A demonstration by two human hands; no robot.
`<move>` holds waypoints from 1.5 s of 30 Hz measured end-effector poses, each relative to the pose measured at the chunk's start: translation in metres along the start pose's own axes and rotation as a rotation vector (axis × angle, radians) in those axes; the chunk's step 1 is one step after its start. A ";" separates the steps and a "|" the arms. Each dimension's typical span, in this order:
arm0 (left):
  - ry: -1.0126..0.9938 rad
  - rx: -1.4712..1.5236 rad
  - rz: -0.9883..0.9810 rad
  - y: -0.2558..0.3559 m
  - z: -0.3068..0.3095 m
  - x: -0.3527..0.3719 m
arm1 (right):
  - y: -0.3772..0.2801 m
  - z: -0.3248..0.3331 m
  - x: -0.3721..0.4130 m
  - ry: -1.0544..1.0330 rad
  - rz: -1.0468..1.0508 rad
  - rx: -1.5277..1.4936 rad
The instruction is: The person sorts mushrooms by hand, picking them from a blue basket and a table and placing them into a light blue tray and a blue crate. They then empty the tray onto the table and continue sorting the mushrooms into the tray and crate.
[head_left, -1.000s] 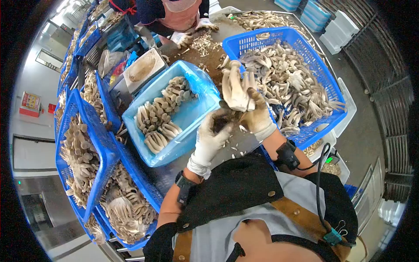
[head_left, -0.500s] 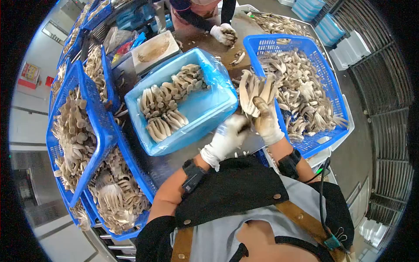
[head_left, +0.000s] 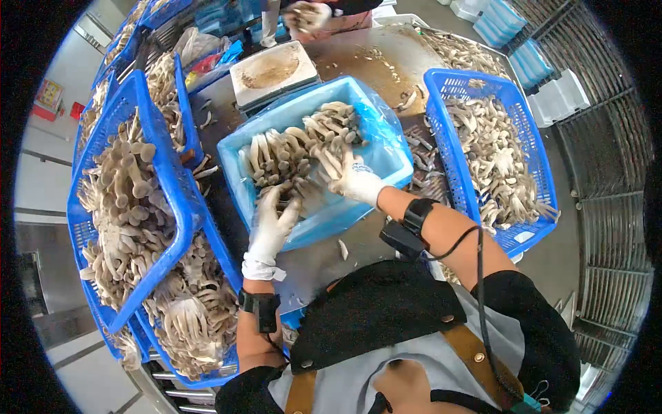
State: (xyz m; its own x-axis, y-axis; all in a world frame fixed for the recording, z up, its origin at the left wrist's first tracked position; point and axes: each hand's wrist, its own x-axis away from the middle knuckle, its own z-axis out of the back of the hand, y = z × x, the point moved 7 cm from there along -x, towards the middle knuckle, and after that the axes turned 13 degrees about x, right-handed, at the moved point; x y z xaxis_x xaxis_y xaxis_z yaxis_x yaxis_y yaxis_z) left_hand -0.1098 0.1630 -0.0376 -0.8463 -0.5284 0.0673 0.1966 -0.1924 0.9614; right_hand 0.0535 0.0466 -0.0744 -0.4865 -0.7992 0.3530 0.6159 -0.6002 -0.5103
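Note:
Both my hands wear white gloves and reach into a light blue bin point(head_left: 378, 117) lined with clear plastic. My right hand point(head_left: 352, 178) presses a cluster of pale mushrooms point(head_left: 324, 160) down among the rows of mushrooms point(head_left: 276, 155) lying in that bin. My left hand point(head_left: 272, 217) rests on the mushrooms at the bin's near side, fingers spread over them. The bin stands on the metal table point(head_left: 358, 245) straight in front of me.
A blue basket of loose mushrooms point(head_left: 493, 148) stands right of the bin. Blue baskets piled with mushrooms point(head_left: 131, 207) line the left side. A scale point(head_left: 272, 69) sits behind the bin. Another person's gloved hands point(head_left: 307, 14) work at the table's far end.
My right hand has carried the mushroom cluster from above the right basket down and left into the light blue bin. My left hand has followed into the bin.

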 end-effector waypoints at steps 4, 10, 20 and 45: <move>-0.028 -0.200 -0.080 -0.010 -0.002 0.008 | 0.004 -0.053 -0.038 -0.322 0.206 0.817; -0.193 -0.015 0.098 -0.034 -0.021 0.003 | 0.014 -0.073 -0.050 -0.451 -0.128 0.496; -0.627 -0.185 -0.284 0.010 -0.113 -0.107 | 0.037 -0.136 -0.082 -0.576 -0.095 0.362; -0.690 -0.997 -0.553 0.003 -0.157 -0.068 | 0.499 0.146 0.135 0.132 -0.835 0.731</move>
State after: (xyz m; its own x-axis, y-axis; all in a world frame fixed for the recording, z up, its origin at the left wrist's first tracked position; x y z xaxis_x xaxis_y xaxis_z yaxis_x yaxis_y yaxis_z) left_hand 0.0262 0.0690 -0.0808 -0.9493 0.2820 0.1390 -0.2263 -0.9198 0.3206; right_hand 0.3854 -0.3657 -0.1668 -0.9529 -0.1533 0.2617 0.2605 -0.8557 0.4471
